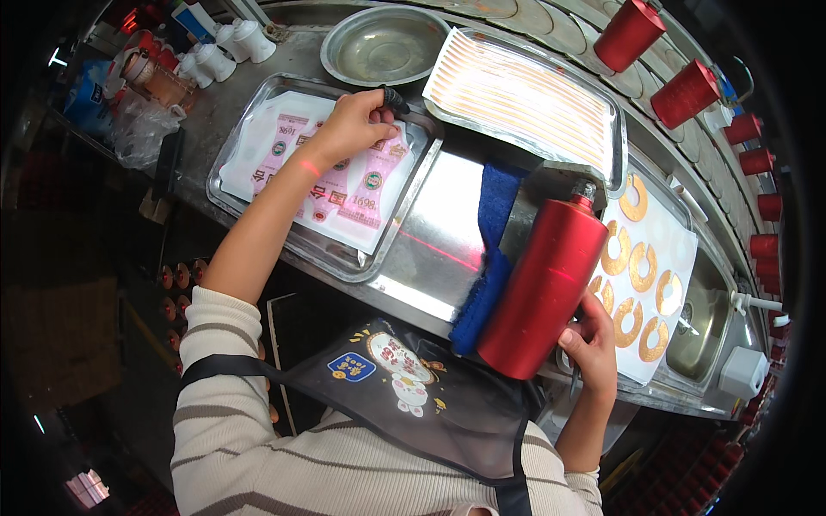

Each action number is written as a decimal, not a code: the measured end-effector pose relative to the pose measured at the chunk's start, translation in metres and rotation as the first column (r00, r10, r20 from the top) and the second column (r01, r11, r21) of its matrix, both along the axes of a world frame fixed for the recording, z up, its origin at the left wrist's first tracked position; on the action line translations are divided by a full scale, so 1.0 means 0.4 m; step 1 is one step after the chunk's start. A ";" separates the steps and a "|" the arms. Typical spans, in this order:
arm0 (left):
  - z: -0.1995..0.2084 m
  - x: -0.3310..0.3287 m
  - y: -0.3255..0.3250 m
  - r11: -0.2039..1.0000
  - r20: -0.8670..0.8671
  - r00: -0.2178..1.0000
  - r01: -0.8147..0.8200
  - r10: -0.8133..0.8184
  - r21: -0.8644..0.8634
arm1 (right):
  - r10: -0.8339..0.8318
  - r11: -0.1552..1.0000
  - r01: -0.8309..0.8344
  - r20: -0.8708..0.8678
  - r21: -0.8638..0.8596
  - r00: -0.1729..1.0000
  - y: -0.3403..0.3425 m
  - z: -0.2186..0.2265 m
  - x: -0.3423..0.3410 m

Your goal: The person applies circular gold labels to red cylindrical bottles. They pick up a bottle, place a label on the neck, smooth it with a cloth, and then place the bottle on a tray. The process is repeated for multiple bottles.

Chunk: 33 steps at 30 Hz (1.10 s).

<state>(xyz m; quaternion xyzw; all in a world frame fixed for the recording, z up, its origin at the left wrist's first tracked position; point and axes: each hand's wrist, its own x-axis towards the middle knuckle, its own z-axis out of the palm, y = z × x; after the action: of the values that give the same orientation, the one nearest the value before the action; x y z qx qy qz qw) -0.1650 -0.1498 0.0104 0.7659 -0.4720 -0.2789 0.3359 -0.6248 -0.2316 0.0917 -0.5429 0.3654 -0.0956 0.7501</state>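
My left hand reaches over a metal tray at the left. Its fingers are curled together just over a white sheet of pink printed decals. Black wrapping covers one fingertip; whatever the fingers pinch, if anything, is too small to make out. With my right hand I grip a glossy red bottle from its right side, near the base. The bottle lies tilted, its narrow neck pointing away from me. Beside it, a blue cloth hangs down over the counter's front edge.
A round metal basin and a tray of gold-striped strips stand at the back. Gold ring-shaped decals lie on a white sheet at right, near a sink. Red bottles line a slatted conveyor. White jars stand far left.
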 end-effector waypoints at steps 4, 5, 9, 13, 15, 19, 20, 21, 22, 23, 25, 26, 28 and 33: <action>-0.035 -0.005 -0.001 0.988 0.016 0.999 -0.037 0.040 -0.151 | -0.006 1.000 0.006 0.006 -0.014 1.000 0.002 -0.003 -0.001; -0.045 -0.004 0.005 0.976 0.132 0.990 -0.019 0.048 -0.216 | -0.003 1.000 0.003 -0.001 -0.023 1.000 0.002 -0.002 -0.002; -0.005 -0.036 0.031 0.953 0.311 0.936 -0.071 0.166 -0.296 | -0.011 0.998 0.010 -0.018 -0.055 1.000 0.006 -0.002 -0.004; 0.128 -0.125 0.070 0.913 0.086 0.974 -0.164 0.210 -0.373 | -0.051 0.992 0.054 0.030 -0.118 0.998 0.024 -0.028 -0.008; 0.170 -0.140 0.102 0.896 0.256 0.950 -0.052 0.181 -0.440 | -0.105 0.981 0.112 0.051 -0.159 0.993 0.039 -0.058 -0.016; 0.279 -0.236 0.167 0.861 0.455 0.874 0.094 0.169 -0.500 | -0.097 0.963 0.099 0.022 -0.251 0.995 0.058 -0.028 -0.016; 0.318 -0.282 0.177 0.882 0.418 0.896 0.072 0.147 -0.465 | -0.093 0.956 0.084 -0.020 -0.280 0.995 0.061 -0.023 -0.012; 0.349 -0.323 0.192 0.904 0.384 0.914 0.049 0.131 -0.424 | -0.082 0.948 0.061 -0.055 -0.311 0.995 0.063 -0.021 -0.006; 0.359 -0.332 0.206 0.881 0.422 0.904 0.140 0.073 -0.452 | -0.099 0.947 0.081 -0.043 -0.312 0.994 0.070 -0.011 -0.001; 0.370 -0.337 0.221 0.853 0.469 0.882 0.221 0.031 -0.472 | -0.102 0.946 0.090 -0.021 -0.310 0.995 0.072 -0.013 0.005; 0.390 -0.389 0.226 0.788 0.453 0.891 0.264 0.021 -0.556 | -0.078 0.941 0.071 -0.010 -0.330 0.997 0.065 -0.032 0.003; 0.413 -0.411 0.224 0.769 0.461 0.887 0.304 -0.014 -0.563 | -0.063 0.940 0.057 -0.006 -0.337 0.998 0.063 -0.036 0.003; 0.448 -0.448 0.214 0.740 0.418 0.906 0.324 -0.064 -0.589 | -0.057 0.927 0.050 -0.006 -0.372 0.998 0.061 -0.047 0.000; 0.478 -0.519 0.132 0.745 0.103 0.964 0.254 -0.244 -0.617 | -0.041 0.914 0.032 -0.015 -0.404 0.999 0.054 -0.057 -0.002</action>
<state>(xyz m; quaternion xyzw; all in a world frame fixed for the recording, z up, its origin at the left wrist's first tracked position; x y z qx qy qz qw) -0.3727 -0.0970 0.2018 0.5435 -0.6379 -0.1431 0.5266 -0.6257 -0.2101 0.0689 -0.6802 0.3567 -0.1766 0.6155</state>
